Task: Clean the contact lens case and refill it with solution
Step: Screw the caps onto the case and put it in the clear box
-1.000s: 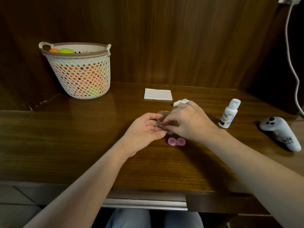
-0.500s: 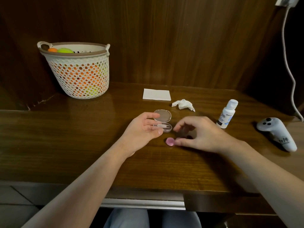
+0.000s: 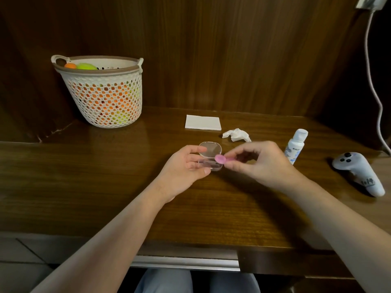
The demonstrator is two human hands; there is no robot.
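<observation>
- Pink, the small lens case (image 3: 224, 159) is lifted off the tabletop (image 3: 105, 176), pinched between thumb and forefinger of the right hand (image 3: 257, 163), right beside the front right corner of a clear plastic box (image 3: 210, 157).
- The right hand is closed narrowly on the pink case; its other fingers are curled loosely.
- The left hand (image 3: 184, 172) holds the clear box from its left side, thumb at the front edge and fingers along the side; the box's lid stands open toward the wall.
- A white solution bottle (image 3: 295, 145) stands upright just right of the right hand, its cap on.
- A crumpled tissue (image 3: 237, 135) and a flat folded white tissue (image 3: 202, 123) lie behind the hands.
- A perforated basket (image 3: 103, 92) sits well to the left, and a grey controller (image 3: 359, 173) lies at the far right.
</observation>
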